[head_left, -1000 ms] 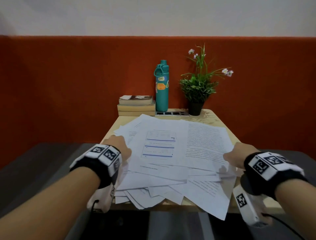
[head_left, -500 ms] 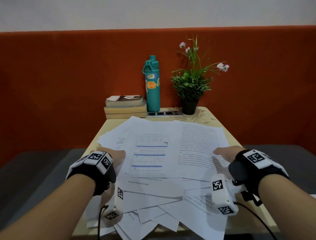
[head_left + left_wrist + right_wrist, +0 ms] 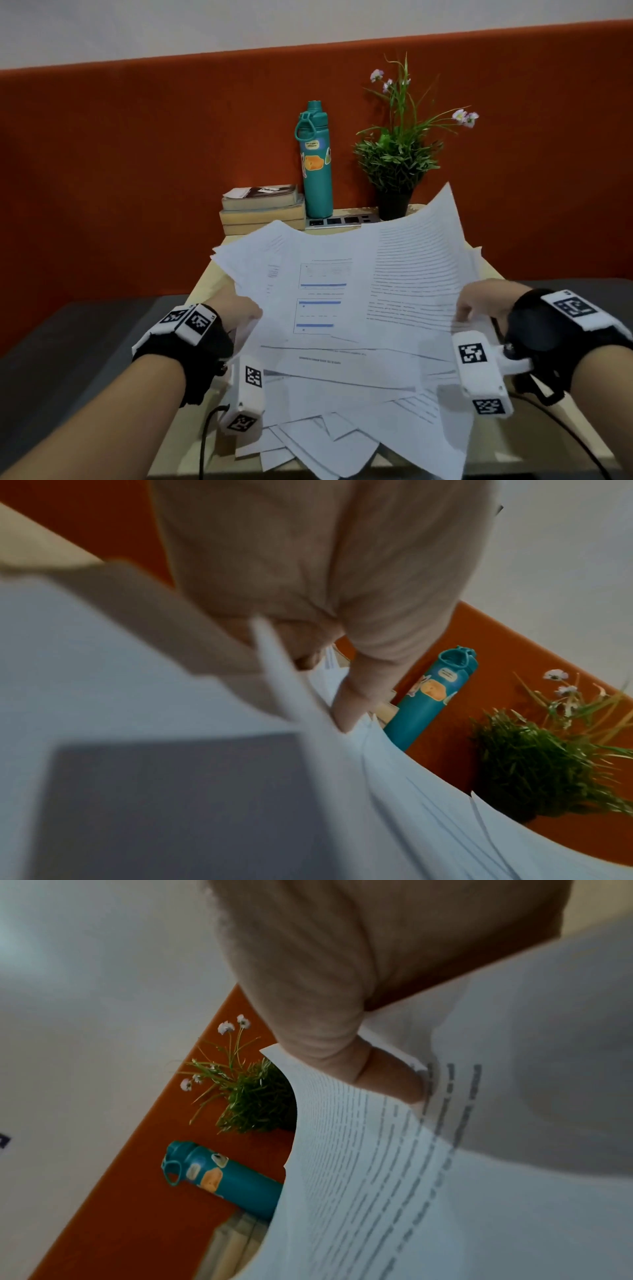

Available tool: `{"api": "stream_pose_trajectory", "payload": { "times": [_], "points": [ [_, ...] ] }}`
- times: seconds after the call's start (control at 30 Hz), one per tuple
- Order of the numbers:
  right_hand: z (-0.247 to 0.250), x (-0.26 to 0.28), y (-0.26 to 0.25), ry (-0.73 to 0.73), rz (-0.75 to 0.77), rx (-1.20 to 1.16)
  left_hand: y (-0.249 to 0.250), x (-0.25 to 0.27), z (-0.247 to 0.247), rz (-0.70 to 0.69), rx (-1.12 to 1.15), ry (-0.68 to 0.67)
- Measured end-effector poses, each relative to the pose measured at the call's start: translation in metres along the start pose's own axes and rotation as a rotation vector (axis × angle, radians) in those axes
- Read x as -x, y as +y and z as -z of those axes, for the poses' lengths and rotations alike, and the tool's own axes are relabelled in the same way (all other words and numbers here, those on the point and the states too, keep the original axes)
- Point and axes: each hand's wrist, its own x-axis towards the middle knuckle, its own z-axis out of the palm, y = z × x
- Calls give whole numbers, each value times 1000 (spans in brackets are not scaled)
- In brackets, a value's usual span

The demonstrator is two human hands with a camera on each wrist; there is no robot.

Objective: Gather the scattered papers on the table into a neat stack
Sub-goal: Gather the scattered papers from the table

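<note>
A loose spread of printed white papers is raised off the small wooden table, its far edge curling up. My left hand grips the pile's left edge, thumb on top, the fingers hidden under the sheets. At the right edge my right hand pinches the sheets with its thumb pressed on a page of text. More papers lie fanned out below, overhanging the table's near edge.
At the back of the table stand a teal water bottle, a potted plant with small flowers, two stacked books and a power strip. An orange padded wall runs behind. Grey floor lies on both sides.
Both hands have slid to the sides of the paper spread, taken hold of it and lifted it; the far right sheet now curls upward.
</note>
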Motion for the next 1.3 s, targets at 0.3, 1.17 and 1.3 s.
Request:
{"api": "stream_pose_trajectory", "payload": {
  "times": [0.3, 1.17, 1.3],
  "points": [
    [2, 0, -7, 88, -34, -255, 11, 29, -13, -118, 309, -91],
    [-16, -27, -13, 58, 152, -1043, 34, 44, -2, -222, 448, -131],
    [-10, -22, -29, 77, 325, -1229, 51, 44, 6, -255, 330, -142]
  ]
}}
